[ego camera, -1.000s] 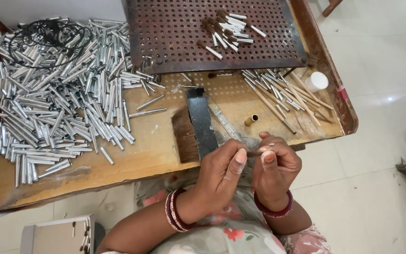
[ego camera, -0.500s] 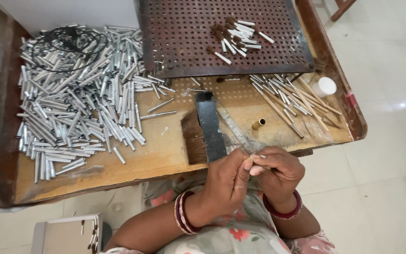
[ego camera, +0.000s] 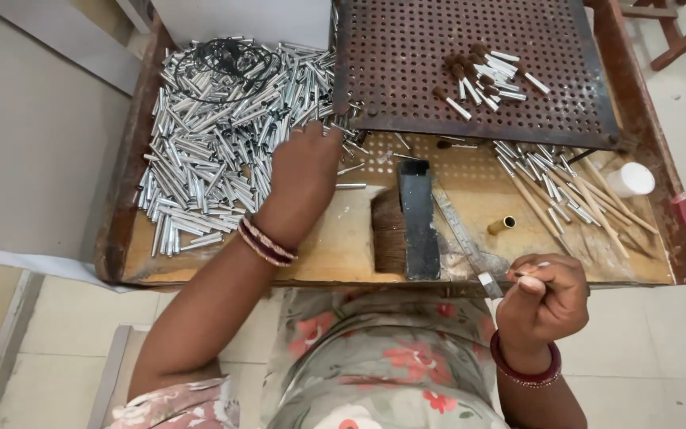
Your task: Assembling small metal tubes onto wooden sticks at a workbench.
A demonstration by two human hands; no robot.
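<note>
At the far left of the wooden workbench point(ego camera: 200, 262) we see a broad heap of short silver metal tubes point(ego camera: 216, 151), with a tangle of thin black wire point(ego camera: 228, 59) lying on top near the back edge. Our left hand point(ego camera: 305, 171) reaches out over the right fringe of this heap, palm down; its fingertips are hidden on the far side of the hand, so we cannot tell whether they are spread or pinching a tube, though the hand rests right at the pile's edge. Bangles point(ego camera: 267, 241) circle that wrist. Toward the middle, a dark flat brush point(ego camera: 406, 222) lies on the bench with a narrow metal strip point(ego camera: 462, 234) slanting beside it, and a small brass ferrule point(ego camera: 503, 225) sits just to the right. Behind them a brown perforated tray point(ego camera: 438, 87) holds a small cluster of brown-tipped silver pieces point(ego camera: 482, 75); its top is cut off by the frame. Further right, long thin wooden sticks and silver-ended pieces point(ego camera: 565, 187) lie scattered, near a small white cap point(ego camera: 631, 179). Our right hand point(ego camera: 545, 298) is closed in a loose fist near the bench's front edge, pinching a thin stick point(ego camera: 529, 272) whose length is mostly hidden.
</note>
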